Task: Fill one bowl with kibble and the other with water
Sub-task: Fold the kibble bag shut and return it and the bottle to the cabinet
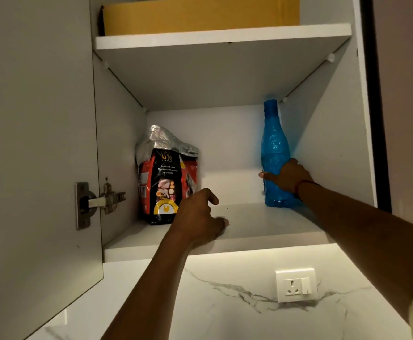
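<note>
I'm fetching supplies — right hand [289,177] fingers wrapping the blue bottle [275,153], left hand [198,217] half-open, empty, nearing the kibble bag [167,177]; next, grasping it.

An open cabinet [362,119] holds a kibble bag [162,177] at the left of its lower shelf [249,217] and an upright blue bottle [274,148] at the right. The right hand [287,176] wraps the bottle's lower body. The left hand [198,217] hovers just beside the bag, fingers [212,197] curled. A cardboard box [200,14] sits on the upper shelf.
</note>
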